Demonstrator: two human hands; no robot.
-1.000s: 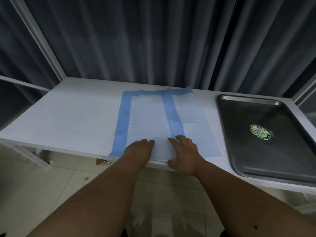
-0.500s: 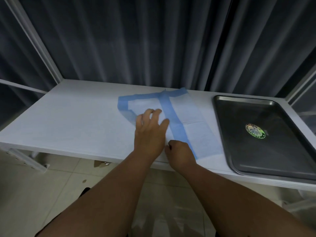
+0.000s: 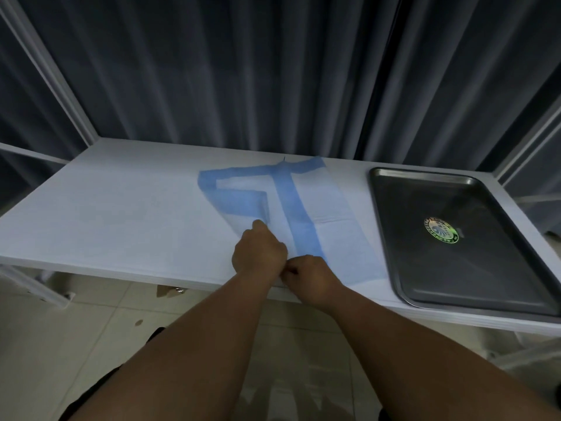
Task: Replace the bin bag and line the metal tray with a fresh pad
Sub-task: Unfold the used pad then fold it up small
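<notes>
Pad: the white absorbent pad with blue borders (image 3: 331, 208) lay on the white tabletop (image 3: 121, 214), just left of the tray; its left panel was folded over toward the middle, where a second before it had lain flat.
Left hand: the left hand (image 3: 258, 253), flat and spread half a second earlier, had curled and pinched the pad's near left edge.
Right hand: the right hand (image 3: 309, 276) remained at the pad's near edge, fingers curled, pinching it beside the left hand, knuckles touching.
Tray: the rectangular metal tray with a round green sticker (image 3: 425, 296) stood unlined at the table's right end, unchanged.
Backdrop: dark pleated curtain (image 3: 243, 71) behind.
</notes>
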